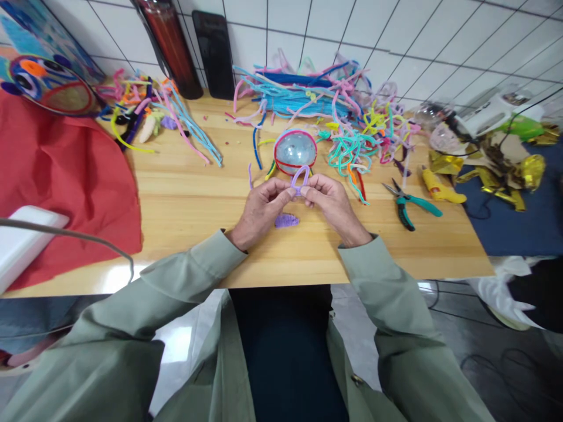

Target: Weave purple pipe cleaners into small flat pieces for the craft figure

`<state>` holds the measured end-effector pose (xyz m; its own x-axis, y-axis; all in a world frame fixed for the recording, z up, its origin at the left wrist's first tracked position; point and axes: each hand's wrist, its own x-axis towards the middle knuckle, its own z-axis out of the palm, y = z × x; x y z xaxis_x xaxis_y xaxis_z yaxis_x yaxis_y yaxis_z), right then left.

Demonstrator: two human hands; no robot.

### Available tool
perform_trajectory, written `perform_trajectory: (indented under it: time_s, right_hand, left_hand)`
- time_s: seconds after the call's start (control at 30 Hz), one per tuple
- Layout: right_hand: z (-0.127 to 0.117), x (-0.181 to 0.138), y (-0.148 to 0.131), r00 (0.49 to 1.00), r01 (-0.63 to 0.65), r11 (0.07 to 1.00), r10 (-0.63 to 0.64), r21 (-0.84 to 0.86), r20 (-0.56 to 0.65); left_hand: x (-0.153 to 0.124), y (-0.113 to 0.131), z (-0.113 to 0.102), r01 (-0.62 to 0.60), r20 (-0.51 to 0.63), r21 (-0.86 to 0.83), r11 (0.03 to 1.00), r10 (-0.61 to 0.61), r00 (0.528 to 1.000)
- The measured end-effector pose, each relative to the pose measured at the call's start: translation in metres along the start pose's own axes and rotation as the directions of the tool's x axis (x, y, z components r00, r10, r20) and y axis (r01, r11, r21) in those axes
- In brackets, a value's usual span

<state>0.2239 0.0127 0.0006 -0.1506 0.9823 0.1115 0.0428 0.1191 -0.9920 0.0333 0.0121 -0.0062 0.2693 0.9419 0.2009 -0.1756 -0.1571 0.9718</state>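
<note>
My left hand (259, 210) and my right hand (333, 205) meet over the wooden table (185, 199), fingers pinched on a lilac pipe cleaner (300, 174) bent into a small arch between them. A coiled purple pipe-cleaner piece (287, 220) lies on the table just below my hands. Right behind the arch sits a clear plastic ball (295, 151) ringed with a red pipe cleaner.
Heaps of coloured pipe cleaners (347, 117) cover the back of the table, with another bunch (149, 111) at the back left. Teal-handled pliers (411, 205) and a yellow glue gun (440, 187) lie to the right. A red cloth (65, 176) covers the left end.
</note>
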Motion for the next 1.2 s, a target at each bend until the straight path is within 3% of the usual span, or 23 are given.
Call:
perform_trajectory:
  time_s: [0.27,0.53,0.73,0.93,1.2]
  right_hand:
    - [-0.0009,-0.0013,0.0021,0.999,0.026,0.993,-0.022,-0.118,0.034]
    - [-0.0008,0.0,0.0054,1.0,0.021,0.998,-0.02,-0.059,0.019]
    - [-0.0022,-0.0003,0.0052,0.999,0.032,0.999,-0.03,-0.044,0.029]
    - [-0.0041,0.0018,0.005,0.991,0.059,0.998,-0.06,-0.013,-0.122]
    - [-0.0022,0.002,0.0058,0.986,0.047,0.999,-0.046,0.002,-0.163]
  left_hand:
    - [0.0002,-0.0054,-0.0024,-0.06,-0.036,0.103,0.993,0.065,0.997]
    - [0.0002,-0.0045,-0.0034,-0.138,-0.004,0.126,0.982,0.14,0.99]
    - [-0.0011,-0.0031,-0.0032,-0.107,0.012,0.154,0.982,0.107,0.994]
    - [-0.0027,-0.0015,-0.003,-0.093,0.074,0.192,0.977,0.08,0.994]
    - [-0.0024,-0.0011,-0.0026,-0.078,0.066,0.197,0.977,0.066,0.996]
